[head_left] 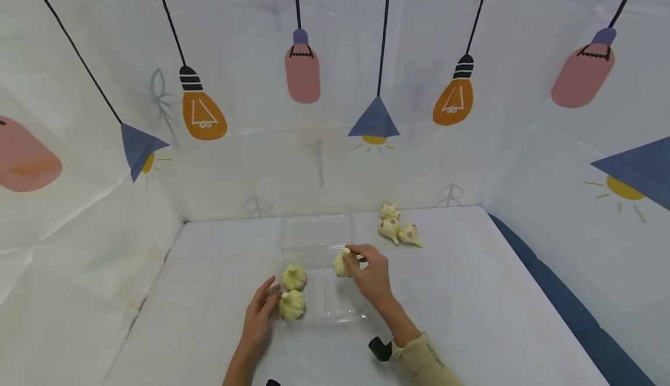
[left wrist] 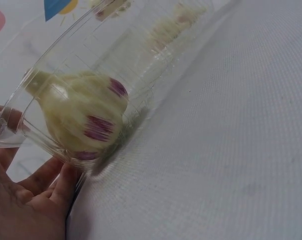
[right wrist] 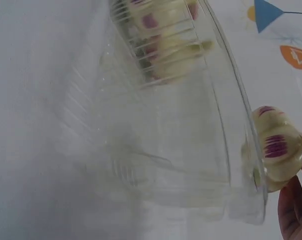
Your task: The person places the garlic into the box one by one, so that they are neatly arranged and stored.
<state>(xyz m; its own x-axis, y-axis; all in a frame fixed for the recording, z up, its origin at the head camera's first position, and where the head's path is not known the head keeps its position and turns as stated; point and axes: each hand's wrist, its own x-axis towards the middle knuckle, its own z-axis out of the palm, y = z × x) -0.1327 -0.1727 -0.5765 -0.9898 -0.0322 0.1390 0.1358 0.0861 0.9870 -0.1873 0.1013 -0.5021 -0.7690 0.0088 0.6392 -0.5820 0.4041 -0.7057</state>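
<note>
A clear plastic container (head_left: 330,301) with its lid (head_left: 316,232) folded back lies on the white table. Two garlic bulbs sit inside along its left side, a rear bulb (head_left: 293,277) and a front bulb (head_left: 292,305). My left hand (head_left: 256,319) holds the container's left edge, fingers against the wall and rim in the left wrist view. Between thumb and fingers, my right hand (head_left: 374,275) pinches a third garlic bulb (head_left: 340,264) over the container's rear right part. Purple streaks mark that held bulb (right wrist: 276,145) in the right wrist view, beyond the rim.
Three more garlic bulbs (head_left: 389,228) lie grouped at the table's back right. White sheets printed with hanging lamps (head_left: 374,120) rise behind and at both sides of the table (head_left: 471,310). Dark blue cloth (head_left: 555,293) shows past the right edge.
</note>
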